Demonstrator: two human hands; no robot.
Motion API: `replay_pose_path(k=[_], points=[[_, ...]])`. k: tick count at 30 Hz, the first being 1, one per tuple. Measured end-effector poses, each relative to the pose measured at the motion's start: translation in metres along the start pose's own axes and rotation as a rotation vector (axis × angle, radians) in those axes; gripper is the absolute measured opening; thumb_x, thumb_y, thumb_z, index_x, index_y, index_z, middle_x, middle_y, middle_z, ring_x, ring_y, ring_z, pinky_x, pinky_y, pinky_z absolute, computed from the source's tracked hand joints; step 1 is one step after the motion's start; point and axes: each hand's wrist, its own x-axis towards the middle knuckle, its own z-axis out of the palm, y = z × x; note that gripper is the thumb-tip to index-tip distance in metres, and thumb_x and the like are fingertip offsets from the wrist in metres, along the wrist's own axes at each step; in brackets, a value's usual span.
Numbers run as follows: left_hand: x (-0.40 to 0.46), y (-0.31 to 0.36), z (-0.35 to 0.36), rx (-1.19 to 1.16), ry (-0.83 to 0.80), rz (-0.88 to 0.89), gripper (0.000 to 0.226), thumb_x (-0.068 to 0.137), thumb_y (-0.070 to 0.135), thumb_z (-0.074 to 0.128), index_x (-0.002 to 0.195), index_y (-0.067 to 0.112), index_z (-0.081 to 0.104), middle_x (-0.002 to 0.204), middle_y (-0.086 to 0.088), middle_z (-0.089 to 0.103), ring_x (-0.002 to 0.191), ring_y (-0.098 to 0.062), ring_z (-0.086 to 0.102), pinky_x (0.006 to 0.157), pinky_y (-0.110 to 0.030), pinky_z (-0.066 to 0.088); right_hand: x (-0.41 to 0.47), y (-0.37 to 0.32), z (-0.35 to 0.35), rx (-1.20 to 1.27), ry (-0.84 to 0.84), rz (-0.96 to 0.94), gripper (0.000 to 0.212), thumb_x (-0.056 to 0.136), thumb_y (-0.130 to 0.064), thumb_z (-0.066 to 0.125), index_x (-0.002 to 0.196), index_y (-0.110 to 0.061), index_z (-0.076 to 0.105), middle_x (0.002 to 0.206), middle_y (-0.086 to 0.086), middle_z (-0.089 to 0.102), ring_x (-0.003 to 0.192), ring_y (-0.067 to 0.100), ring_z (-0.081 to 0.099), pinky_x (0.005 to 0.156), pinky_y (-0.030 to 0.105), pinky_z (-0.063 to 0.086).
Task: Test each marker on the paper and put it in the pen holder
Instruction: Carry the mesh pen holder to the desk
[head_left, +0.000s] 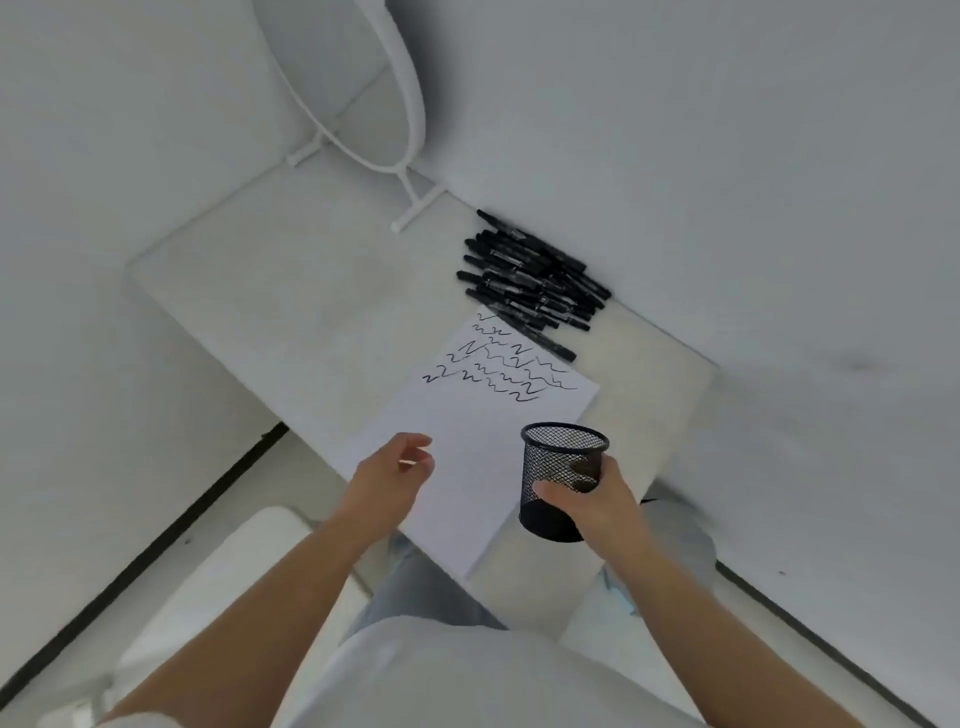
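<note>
Your tabletop carried the paper at its near edge, squiggles filling the far half, and the markers were heaped beyond it along the wall-side edge, probably within reach for testing. Your right grip was clamped round the mesh pen holder beside the paper's right edge, likely steadying it there to receive markers, while your left grip hovered over the paper, fingers loosely apart and holding nothing.

I'm looking down at the paper and nothing on it is reading as words: only black zigzag scribbles are showing on its far half, some of them looking a little like the letter Z or the number 2. The markers in the pile are showing pale print on their barrels, but it is coming through too small and blurred for me to read.
</note>
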Motion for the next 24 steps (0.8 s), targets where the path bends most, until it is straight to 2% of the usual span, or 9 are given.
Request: replay_pose_path(k=[2, 4, 9, 13, 15, 18, 21, 24], points=[[0.034, 0.013, 0.005, 0.048, -0.102, 0.054, 0.017, 0.089, 0.025, 0.054, 0.101, 0.036, 0.055, 0.092, 0.020, 0.060, 0.081, 0.006, 0.056, 0.055, -0.004, 0.040, 0.008, -0.002, 0.001, 0.029, 0.079, 0.058, 0.072, 0.064, -0.032, 0.082, 0.124, -0.018, 0.044, 0.108, -0.004, 0.060, 0.096, 0.016, 0.058, 0.076, 0.026, 0.040], [0.065, 0.022, 0.005, 0.118, -0.197, 0.092, 0.018, 0.088, 0.023, 0.054, 0.103, 0.033, 0.056, 0.093, 0.019, 0.060, 0.082, 0.005, 0.056, 0.056, -0.006, 0.040, 0.012, -0.005, 0.005, 0.049, 0.151, 0.125, 0.072, 0.063, -0.034, 0.082, 0.123, -0.020, 0.044, 0.107, -0.004, 0.061, 0.096, 0.015, 0.057, 0.075, 0.026, 0.040], [0.135, 0.040, -0.007, 0.408, -0.366, 0.276, 0.022, 0.089, 0.019, 0.055, 0.110, 0.021, 0.058, 0.108, 0.005, 0.061, 0.098, -0.014, 0.057, 0.084, -0.027, 0.042, 0.018, -0.012, 0.020, 0.127, 0.357, 0.250, 0.073, 0.061, -0.033, 0.084, 0.122, -0.020, 0.044, 0.108, -0.002, 0.060, 0.099, 0.018, 0.057, 0.077, 0.027, 0.040], [0.175, 0.057, -0.010, 0.734, -0.477, 0.511, 0.029, 0.090, 0.027, 0.052, 0.119, 0.024, 0.055, 0.122, 0.006, 0.055, 0.114, -0.019, 0.042, 0.091, -0.030, 0.039, 0.034, -0.022, 0.024, 0.139, 0.501, 0.252, 0.079, 0.059, -0.033, 0.085, 0.124, -0.020, 0.042, 0.113, -0.002, 0.057, 0.105, 0.018, 0.054, 0.083, 0.031, 0.044], [0.186, 0.064, -0.007, 0.827, -0.493, 0.608, 0.031, 0.089, 0.028, 0.051, 0.120, 0.025, 0.055, 0.125, 0.007, 0.053, 0.117, -0.019, 0.039, 0.094, -0.034, 0.039, 0.045, -0.028, 0.023, 0.160, 0.558, 0.233, 0.076, 0.058, -0.034, 0.085, 0.120, -0.024, 0.041, 0.114, -0.004, 0.055, 0.106, 0.015, 0.053, 0.085, 0.031, 0.044], [0.198, 0.069, 0.000, 0.895, -0.473, 0.740, 0.033, 0.087, 0.030, 0.052, 0.120, 0.025, 0.054, 0.127, 0.008, 0.052, 0.120, -0.018, 0.037, 0.094, -0.033, 0.038, 0.067, -0.041, 0.019, 0.160, 0.648, 0.164, 0.072, 0.056, -0.036, 0.083, 0.112, -0.033, 0.038, 0.112, -0.009, 0.053, 0.103, 0.009, 0.051, 0.082, 0.024, 0.038], [0.210, 0.065, 0.008, 0.928, -0.453, 0.861, 0.036, 0.084, 0.030, 0.055, 0.120, 0.023, 0.055, 0.129, 0.008, 0.052, 0.122, -0.019, 0.038, 0.096, -0.034, 0.034, 0.096, -0.049, 0.017, 0.162, 0.704, 0.083, 0.077, 0.054, -0.037, 0.083, 0.116, -0.031, 0.038, 0.116, -0.014, 0.050, 0.104, 0.006, 0.049, 0.079, 0.014, 0.035], [0.216, 0.060, 0.016, 0.972, -0.414, 0.950, 0.036, 0.081, 0.030, 0.057, 0.117, 0.024, 0.056, 0.125, 0.006, 0.054, 0.117, -0.021, 0.045, 0.097, -0.035, 0.034, 0.123, -0.052, 0.014, 0.170, 0.782, 0.026, 0.082, 0.057, -0.031, 0.084, 0.124, -0.027, 0.037, 0.121, -0.012, 0.049, 0.112, 0.006, 0.048, 0.088, 0.021, 0.036]])
